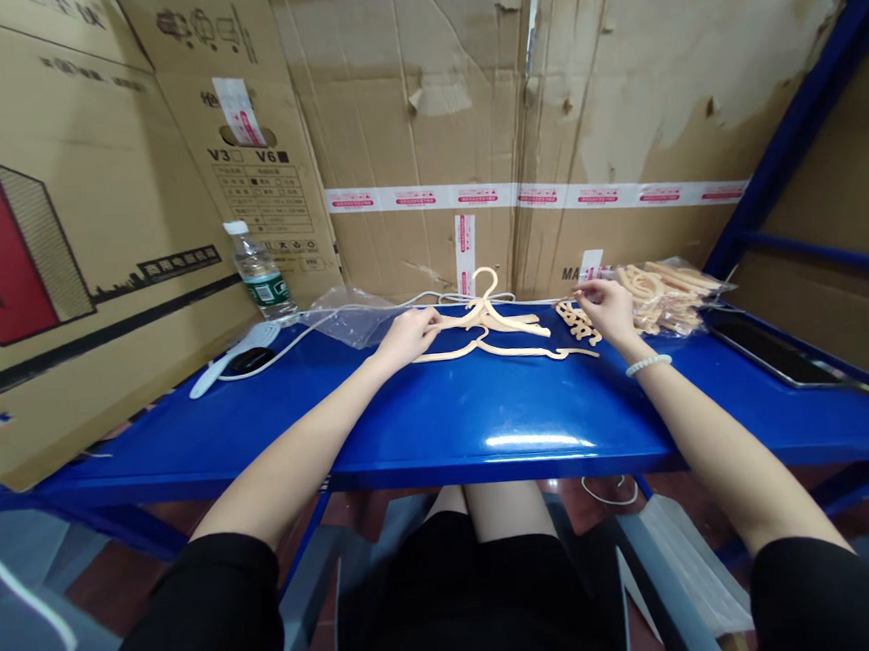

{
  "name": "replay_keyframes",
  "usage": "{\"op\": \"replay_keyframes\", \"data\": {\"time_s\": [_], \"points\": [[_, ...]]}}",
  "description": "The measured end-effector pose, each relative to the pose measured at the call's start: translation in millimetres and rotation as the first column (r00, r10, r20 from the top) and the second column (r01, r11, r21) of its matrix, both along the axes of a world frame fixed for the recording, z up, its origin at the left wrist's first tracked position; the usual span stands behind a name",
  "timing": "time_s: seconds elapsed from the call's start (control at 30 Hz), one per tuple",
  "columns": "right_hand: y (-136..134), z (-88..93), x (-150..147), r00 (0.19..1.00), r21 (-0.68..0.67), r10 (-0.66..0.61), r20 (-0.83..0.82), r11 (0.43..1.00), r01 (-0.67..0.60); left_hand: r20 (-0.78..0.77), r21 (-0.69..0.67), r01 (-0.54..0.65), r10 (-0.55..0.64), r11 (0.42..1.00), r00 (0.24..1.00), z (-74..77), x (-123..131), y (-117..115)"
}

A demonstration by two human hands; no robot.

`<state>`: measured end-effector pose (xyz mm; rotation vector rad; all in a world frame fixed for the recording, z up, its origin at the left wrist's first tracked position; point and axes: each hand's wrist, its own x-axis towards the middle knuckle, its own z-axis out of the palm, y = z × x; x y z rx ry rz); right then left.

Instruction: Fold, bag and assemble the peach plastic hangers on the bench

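Note:
My left hand (409, 335) is closed around one arm of a peach-coloured plastic clothes hanger (487, 306), whose hook points up. Just in front of it, more peach-coloured hanger parts (519, 351) lie flat on the blue table (412, 423). My right hand (611, 314), with a pale bead bracelet (648, 364) on its wrist, has thumb and fingers pinched together. Whatever sits between those fingertips is too small to make out. Beneath them is a small cluster of peach-coloured connector pieces (577, 322).
A clear plastic bag of hanger parts (673, 292) lies to the right, beside a dark phone or tablet (771, 347). On the left are a water bottle (261, 274), a pale handled object (233, 356) and a white cable (307, 331). Cardboard (420, 136) walls the back.

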<state>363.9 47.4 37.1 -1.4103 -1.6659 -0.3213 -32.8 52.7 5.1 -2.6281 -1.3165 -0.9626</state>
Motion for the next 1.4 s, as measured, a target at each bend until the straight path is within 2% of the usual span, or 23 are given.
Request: {"op": "replay_keyframes", "data": {"time_s": [0.03,0.1,0.17,0.23,0.3,0.53,0.63,0.73,0.87,1.13,1.3,1.4], "points": [[-0.1,1.5,-0.5,0.988,0.038,0.037,-0.148,0.999,-0.032,0.016,0.013,-0.004,0.004,1.0,1.0,0.1,1.4,-1.2],[-0.7,4.3,-3.9,0.914,0.065,0.123,-0.387,0.992,-0.106,0.044,0.038,-0.015,0.013,0.999,0.999,-0.2,4.2,-3.4],[-2.5,6.3,-9.7,0.795,0.053,0.198,-0.573,0.977,-0.206,0.09,0.051,-0.027,0.023,0.998,0.996,-1.1,6.4,-5.2],[-5.6,7.0,-16.6,0.677,0.038,0.255,-0.69,0.947,-0.318,0.159,0.039,-0.045,0.038,0.998,0.987,-2.3,8.0,-6.6],[-9.5,6.3,-23.2,0.603,0.02,0.277,-0.748,0.918,-0.397,0.221,0.01,-0.063,0.059,0.998,0.974,-3.5,8.9,-7.5],[-19.2,2.8,-35.7,0.481,-0.035,0.278,-0.832,0.839,-0.544,0.303,-0.083,-0.122,0.141,0.989,0.943,-6.6,9.6,-5.6],[-17.2,1.3,-38.6,0.359,-0.034,0.233,-0.904,0.798,-0.602,0.327,-0.118,-0.142,0.173,0.983,0.929,-8.6,9.5,-4.2],[-13.2,-1.9,-41.6,0.251,-0.046,0.144,-0.957,0.781,-0.623,0.348,-0.137,-0.159,0.198,0.978,0.916,-10.9,10.1,-3.9],[-11.4,-5.0,-45.0,0.232,-0.069,0.108,-0.967,0.762,-0.644,0.378,-0.135,-0.177,0.216,0.975,0.9,-12.5,11.4,-4.4],[-16.5,-6.8,-47.7,0.253,-0.117,0.088,-0.963,0.71,-0.695,0.439,-0.09,-0.172,0.194,0.981,0.877,-12.4,11.6,-4.7],[-19.0,-4.5,-47.7,0.287,-0.212,0.019,-0.958,0.625,-0.751,0.441,-0.067,-0.149,0.163,0.987,0.882,-12.4,11.7,-5.1],[-19.2,-2.8,-49.6,0.259,-0.226,-0.03,-0.965,0.591,-0.774,0.445,-0.051,-0.137,0.145,0.989,0.884,-12.6,11.6,-5.0]]}}
